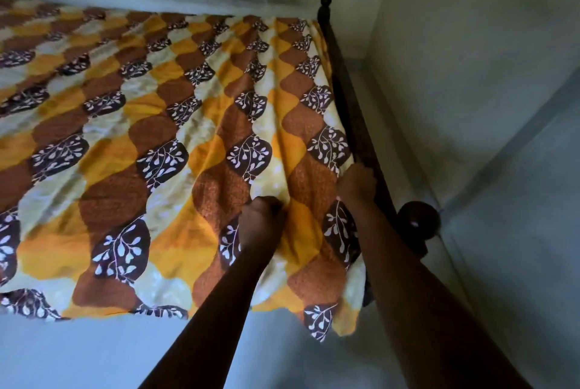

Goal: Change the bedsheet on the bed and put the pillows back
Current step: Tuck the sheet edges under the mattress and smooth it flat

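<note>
- We see a bedsheet (163, 124) patterned in orange, brown and cream scallops, with dark patches bearing white leaf sprigs. It is spread across the whole top of the bed (361, 124).
- The sheet lies fairly flat on the left. Towards the right end it gathers into long folds running up the bed.
- Its near edge hangs over the side of the bed, and one corner droops lowest at the near right.
- The left hand (262, 222) is knuckles-up on the sheet near that right end. Its fingers are curled down into the cloth, bunching a ridge of it that rises just beyond the fist.
- The right hand (357, 183) is at the sheet's right edge, right against the dark wooden end rail. Its fingers point down out of sight, so we cannot tell whether they pinch the cloth or only push on it.
- Both forearms reach in from the bottom of the view, well apart at the elbows and near each other at the hands.
- A round wooden knob (419, 222) tops the near bedpost just right of the right forearm. A smaller finial (325, 0) marks the far post.
- Pale, stained walls (455, 59) close in behind and to the right of the bed, and the floor (94, 354) below looks pale, though it is dim.
</note>
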### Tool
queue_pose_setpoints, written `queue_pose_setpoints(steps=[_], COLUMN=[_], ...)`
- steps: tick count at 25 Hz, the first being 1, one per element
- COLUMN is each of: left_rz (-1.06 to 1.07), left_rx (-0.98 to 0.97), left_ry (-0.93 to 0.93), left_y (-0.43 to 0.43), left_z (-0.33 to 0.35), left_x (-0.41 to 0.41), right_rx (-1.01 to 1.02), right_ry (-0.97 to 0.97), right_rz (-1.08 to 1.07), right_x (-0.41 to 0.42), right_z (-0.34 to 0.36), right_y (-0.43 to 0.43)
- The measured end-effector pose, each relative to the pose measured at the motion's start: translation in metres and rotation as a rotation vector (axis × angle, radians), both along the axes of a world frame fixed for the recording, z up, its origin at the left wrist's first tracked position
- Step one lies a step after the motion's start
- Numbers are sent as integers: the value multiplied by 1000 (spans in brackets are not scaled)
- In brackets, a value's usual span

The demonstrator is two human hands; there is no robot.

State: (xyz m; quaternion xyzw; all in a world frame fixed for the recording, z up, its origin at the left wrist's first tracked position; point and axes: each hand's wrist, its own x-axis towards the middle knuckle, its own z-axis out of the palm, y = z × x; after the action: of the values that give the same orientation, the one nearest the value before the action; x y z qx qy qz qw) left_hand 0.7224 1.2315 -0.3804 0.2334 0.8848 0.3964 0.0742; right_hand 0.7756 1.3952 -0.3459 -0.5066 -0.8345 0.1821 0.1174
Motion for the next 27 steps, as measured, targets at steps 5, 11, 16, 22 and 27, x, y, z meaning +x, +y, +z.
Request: queue_pose_setpoints(steps=[5, 11, 16, 22, 27], left_rz=[-46, -255, -229, 62, 305], left_rx=[245, 177, 507, 923, 953], left_ry=[127, 332, 428, -473, -1028], left_y=[12, 6, -32, -63, -51], left_z=[5, -3, -16, -115, -187], left_x=[-26, -9, 43, 140, 163], right_rx=[-69, 163, -13, -22, -222], right_ry=[422, 626, 1205, 1255, 1028], right_rz=[-1, 313, 495, 59, 50], right_x=[-16, 11, 68, 150, 171], right_z=[0, -12, -55, -177, -215], right_y=[30, -22, -80, -121, -109])
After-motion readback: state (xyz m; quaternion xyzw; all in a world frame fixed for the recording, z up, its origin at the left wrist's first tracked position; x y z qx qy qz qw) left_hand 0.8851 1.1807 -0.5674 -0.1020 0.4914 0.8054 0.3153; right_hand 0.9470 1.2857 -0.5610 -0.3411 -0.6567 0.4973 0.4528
